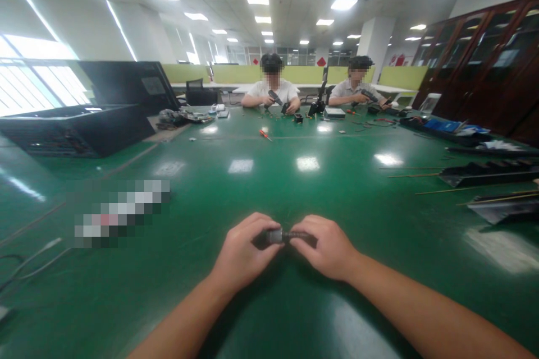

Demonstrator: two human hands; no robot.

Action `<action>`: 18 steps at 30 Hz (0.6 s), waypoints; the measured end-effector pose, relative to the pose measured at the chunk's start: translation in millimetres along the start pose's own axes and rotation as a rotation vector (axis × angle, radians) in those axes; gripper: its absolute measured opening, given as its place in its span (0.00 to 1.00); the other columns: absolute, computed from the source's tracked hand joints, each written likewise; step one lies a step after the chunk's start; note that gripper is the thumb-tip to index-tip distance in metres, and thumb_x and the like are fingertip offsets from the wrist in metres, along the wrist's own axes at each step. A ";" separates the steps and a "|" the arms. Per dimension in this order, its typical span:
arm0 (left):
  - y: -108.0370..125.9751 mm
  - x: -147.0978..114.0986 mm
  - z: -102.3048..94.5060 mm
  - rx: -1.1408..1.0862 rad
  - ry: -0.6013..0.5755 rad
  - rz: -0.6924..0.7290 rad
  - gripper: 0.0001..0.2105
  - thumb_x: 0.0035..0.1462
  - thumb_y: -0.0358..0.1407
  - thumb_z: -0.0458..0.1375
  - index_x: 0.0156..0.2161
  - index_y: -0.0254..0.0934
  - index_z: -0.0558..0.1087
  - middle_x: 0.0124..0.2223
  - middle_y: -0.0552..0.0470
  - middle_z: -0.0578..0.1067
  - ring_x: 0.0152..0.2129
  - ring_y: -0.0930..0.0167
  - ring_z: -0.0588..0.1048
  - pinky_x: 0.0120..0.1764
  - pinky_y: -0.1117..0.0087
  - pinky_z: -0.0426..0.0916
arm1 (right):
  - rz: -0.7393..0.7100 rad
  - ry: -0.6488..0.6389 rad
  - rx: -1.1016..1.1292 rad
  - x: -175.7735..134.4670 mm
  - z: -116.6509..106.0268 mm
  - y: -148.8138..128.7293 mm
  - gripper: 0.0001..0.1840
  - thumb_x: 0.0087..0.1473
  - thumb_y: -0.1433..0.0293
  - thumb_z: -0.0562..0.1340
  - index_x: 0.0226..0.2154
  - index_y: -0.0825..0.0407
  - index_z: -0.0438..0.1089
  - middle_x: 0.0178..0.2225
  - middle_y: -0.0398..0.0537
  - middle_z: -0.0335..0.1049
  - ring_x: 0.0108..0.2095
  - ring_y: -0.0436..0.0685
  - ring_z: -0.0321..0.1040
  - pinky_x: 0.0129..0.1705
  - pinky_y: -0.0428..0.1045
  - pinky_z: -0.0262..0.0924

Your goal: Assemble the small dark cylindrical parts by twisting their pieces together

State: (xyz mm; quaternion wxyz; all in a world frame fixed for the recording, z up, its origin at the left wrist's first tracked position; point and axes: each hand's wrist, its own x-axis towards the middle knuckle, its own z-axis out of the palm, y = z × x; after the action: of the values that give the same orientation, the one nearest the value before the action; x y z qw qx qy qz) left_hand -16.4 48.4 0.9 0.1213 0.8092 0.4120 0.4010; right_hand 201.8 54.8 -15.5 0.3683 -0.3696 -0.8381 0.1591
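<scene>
My left hand (246,247) is closed around a short grey metal cylinder (275,235), low in the middle of the view. From its right end runs a thin, dark, ridged shaft (289,234), pinched by my right hand (322,244) between thumb and fingers. Cylinder and shaft lie level in one line and meet between my fingertips; whether they are a single piece I cannot tell. Both hands are just above the green tabletop (290,196). My fingers hide the outer ends of the held parts.
A red-handled screwdriver (264,134) lies further back. Two people (272,90) across the table hold power drills. On the left stand a large black case (76,129) and a blurred-out strip (124,213); black metal profiles (492,171) and thin rods are at the right.
</scene>
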 end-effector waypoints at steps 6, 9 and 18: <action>-0.3 -1.0 -0.3 0.009 -0.018 0.011 0.11 0.53 0.30 0.64 0.43 0.41 0.76 0.41 0.51 0.77 0.38 0.70 0.76 0.42 0.71 0.71 | 0.002 0.017 0.004 -0.5 -0.1 -2.3 0.07 0.58 0.66 0.64 0.36 0.52 0.74 0.32 0.47 0.74 0.34 0.54 0.69 0.38 0.49 0.60; 0.7 -1.0 -0.7 0.020 -0.018 0.019 0.10 0.53 0.31 0.64 0.42 0.41 0.77 0.41 0.51 0.76 0.37 0.70 0.75 0.41 0.72 0.71 | -0.006 0.030 0.001 -0.6 -0.9 -2.5 0.07 0.58 0.66 0.64 0.36 0.52 0.74 0.31 0.46 0.74 0.33 0.54 0.69 0.37 0.49 0.60; -1.2 -2.5 -3.7 0.030 -0.012 0.025 0.10 0.53 0.30 0.64 0.42 0.41 0.77 0.41 0.51 0.76 0.37 0.71 0.75 0.42 0.72 0.71 | 0.007 0.050 0.013 -0.7 -1.5 -2.2 0.05 0.57 0.67 0.64 0.35 0.52 0.74 0.31 0.46 0.74 0.33 0.53 0.68 0.37 0.48 0.59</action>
State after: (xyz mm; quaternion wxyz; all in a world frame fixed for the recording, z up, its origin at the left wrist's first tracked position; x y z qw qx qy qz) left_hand -20.7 46.8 1.3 0.1065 0.8183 0.4072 0.3914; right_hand 202.1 52.7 -13.6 0.3910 -0.3737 -0.8264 0.1567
